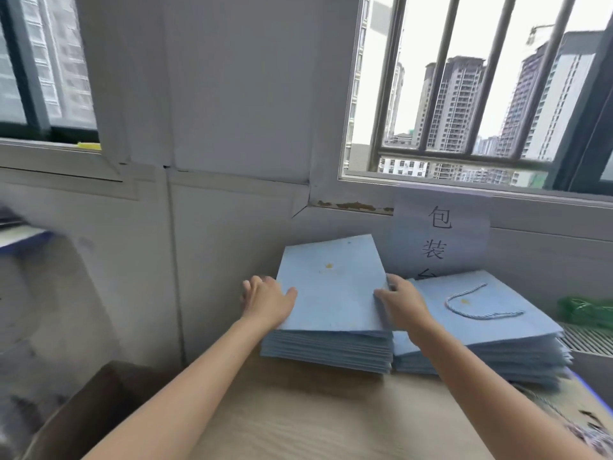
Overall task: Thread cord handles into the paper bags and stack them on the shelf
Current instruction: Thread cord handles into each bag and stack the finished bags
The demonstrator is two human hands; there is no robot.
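On bag stack [326,343], hands [335,302] grip edges.

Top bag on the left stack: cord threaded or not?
Not threaded: top bag shows no cord; the right stack's top bag has a cord handle.

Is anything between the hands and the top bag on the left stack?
Nothing visible. The left hand rests at the left edge of the top bag, the right hand at its right edge. The right stack lies beside it, not in the way.
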